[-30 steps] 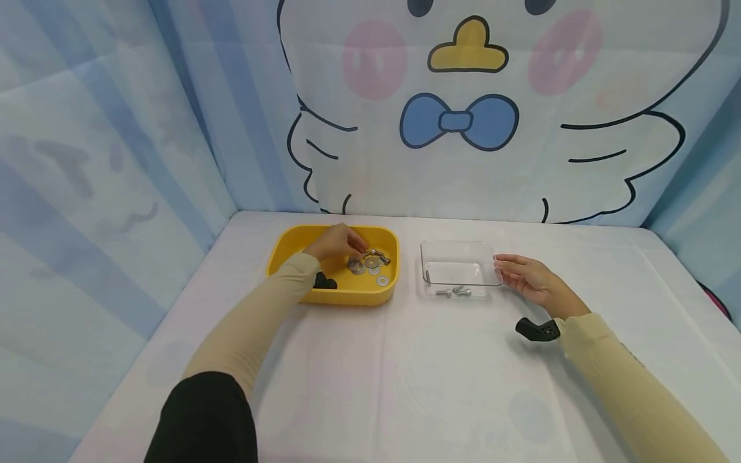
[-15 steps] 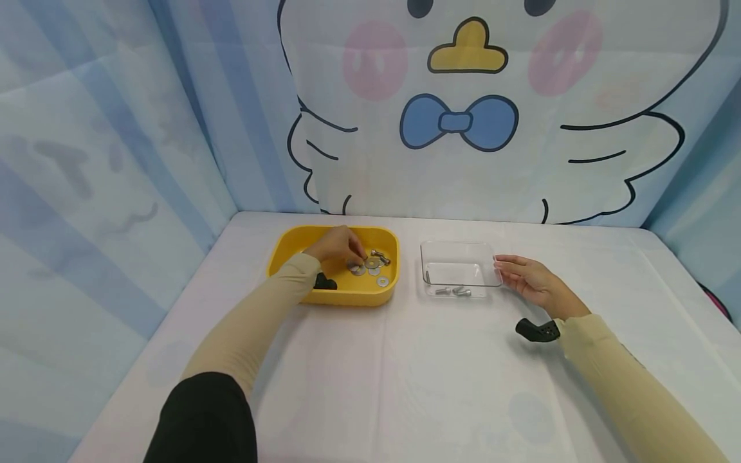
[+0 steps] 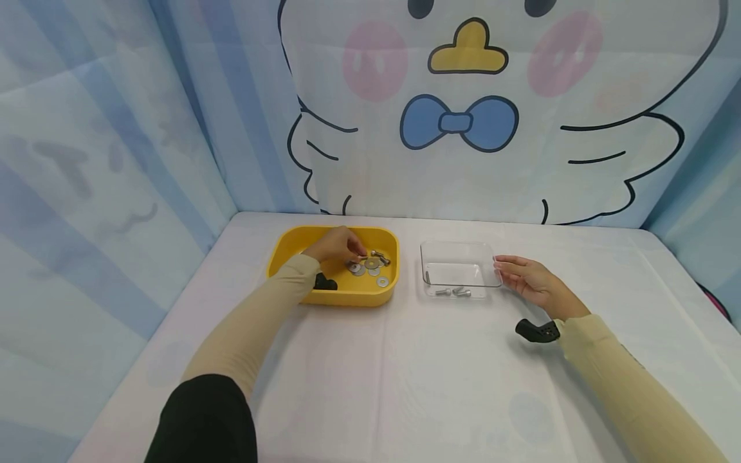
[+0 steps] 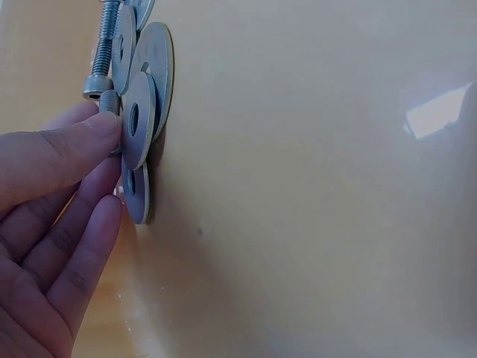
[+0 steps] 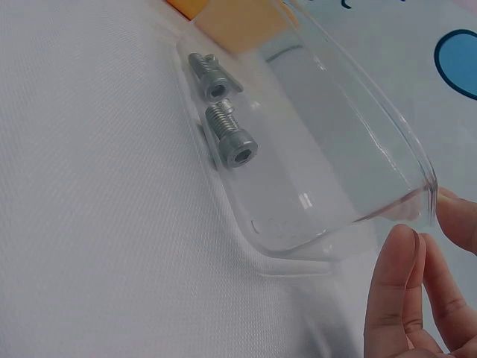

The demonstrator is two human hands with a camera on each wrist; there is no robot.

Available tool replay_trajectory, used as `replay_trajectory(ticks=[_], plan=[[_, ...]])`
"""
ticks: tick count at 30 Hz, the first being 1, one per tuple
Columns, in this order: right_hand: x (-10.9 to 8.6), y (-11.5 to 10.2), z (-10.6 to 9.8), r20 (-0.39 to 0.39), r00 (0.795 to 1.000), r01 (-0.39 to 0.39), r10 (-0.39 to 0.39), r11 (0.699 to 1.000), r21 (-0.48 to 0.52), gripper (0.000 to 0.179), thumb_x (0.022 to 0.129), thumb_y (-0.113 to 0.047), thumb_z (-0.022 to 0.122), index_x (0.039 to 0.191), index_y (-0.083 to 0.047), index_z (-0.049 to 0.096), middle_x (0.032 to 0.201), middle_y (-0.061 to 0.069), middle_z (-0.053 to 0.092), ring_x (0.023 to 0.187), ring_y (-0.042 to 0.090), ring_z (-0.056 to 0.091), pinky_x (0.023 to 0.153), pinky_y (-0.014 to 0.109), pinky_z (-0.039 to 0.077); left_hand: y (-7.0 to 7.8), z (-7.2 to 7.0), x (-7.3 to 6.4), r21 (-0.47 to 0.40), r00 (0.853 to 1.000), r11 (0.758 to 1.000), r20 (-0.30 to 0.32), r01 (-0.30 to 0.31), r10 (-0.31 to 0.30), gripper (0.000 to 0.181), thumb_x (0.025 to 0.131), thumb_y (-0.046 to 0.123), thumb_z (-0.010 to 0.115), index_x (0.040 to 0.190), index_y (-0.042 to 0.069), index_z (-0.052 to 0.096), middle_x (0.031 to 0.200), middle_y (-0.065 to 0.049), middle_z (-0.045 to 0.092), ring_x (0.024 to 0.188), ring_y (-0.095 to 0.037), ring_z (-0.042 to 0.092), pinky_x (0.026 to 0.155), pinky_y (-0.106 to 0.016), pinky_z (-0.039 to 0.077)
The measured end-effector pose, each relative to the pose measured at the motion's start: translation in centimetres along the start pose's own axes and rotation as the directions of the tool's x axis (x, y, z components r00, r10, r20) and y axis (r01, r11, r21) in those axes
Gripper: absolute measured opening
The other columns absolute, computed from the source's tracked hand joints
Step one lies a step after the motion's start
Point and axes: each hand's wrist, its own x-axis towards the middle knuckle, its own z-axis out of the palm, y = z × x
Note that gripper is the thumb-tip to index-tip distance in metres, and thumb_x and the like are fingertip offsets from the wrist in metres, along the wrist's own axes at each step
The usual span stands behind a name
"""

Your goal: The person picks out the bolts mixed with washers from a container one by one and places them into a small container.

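In the yellow tray [image 3: 330, 298], my left hand [image 3: 338, 245] reaches down among loose metal parts. Its thumb and fingers pinch a bolt [image 4: 109, 103], mostly hidden behind the thumb in the left wrist view. Flat washers [image 4: 140, 123] lie overlapped right beside the fingertips, and a socket-head bolt [image 4: 99, 83] is just beyond. My right hand [image 3: 531, 283] holds the right end of a clear plastic box [image 3: 461, 249], thumb and fingers at its wall. Inside the box are several socket-head bolts [image 5: 237, 145], gathered along the near side.
Both containers stand on a white-covered table [image 3: 440, 373], the yellow tray left of the clear box with a gap between them. A printed curtain [image 3: 463, 180] hangs behind the table, and another blue-and-white curtain [image 3: 104, 193] is at the left.
My left fingers have shifted slightly among the washers and bolts, a few parts moving under them. My right hand and the clear box stay where they were.
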Motion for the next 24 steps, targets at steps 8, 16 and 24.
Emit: replay_trajectory(ticks=[8, 16, 24], plan=[[-0.10, -0.05, 0.04, -0.009, 1.000, -0.004, 0.004, 1.000, 0.015, 0.014, 0.092, -0.006, 0.056, 0.094, -0.017, 0.064, 0.093, -0.006, 0.067, 0.086, 0.003, 0.061, 0.078, 0.015, 0.052, 0.12, -0.05, -0.11, 0.048, 1.000, 0.999, 0.028, -0.009, 0.007, 0.019, 0.083, 0.005, 0.069, 0.102, 0.009, 0.073, 0.103, -0.006, 0.071, 0.090, -0.016, 0.063, 0.087, -0.027, 0.053], [-0.13, 0.03, -0.03, -0.017, 1.000, -0.007, 0.007, 1.000, 0.002, 0.013, 0.092, -0.007, 0.057, 0.094, -0.018, 0.064, 0.094, -0.007, 0.067, 0.086, 0.003, 0.060, 0.078, 0.015, 0.051, 0.29, -0.08, -0.44, 0.094, 0.998, 0.994, 0.048, -0.049, 0.045, 0.018, 0.081, 0.006, 0.071, 0.099, 0.009, 0.074, 0.101, -0.005, 0.072, 0.087, -0.015, 0.061, 0.084, -0.025, 0.053], [0.09, -0.06, 0.09, -0.012, 1.000, -0.005, 0.005, 1.000, 0.026, 0.017, 0.093, -0.005, 0.055, 0.091, -0.016, 0.066, 0.091, -0.006, 0.067, 0.085, 0.003, 0.062, 0.076, 0.016, 0.052, 0.43, -0.16, -0.76, 0.087, 0.999, 0.996, 0.038, -0.034, 0.031, 0.018, 0.083, 0.004, 0.068, 0.100, 0.008, 0.073, 0.101, -0.007, 0.072, 0.087, -0.015, 0.060, 0.083, -0.025, 0.053]])
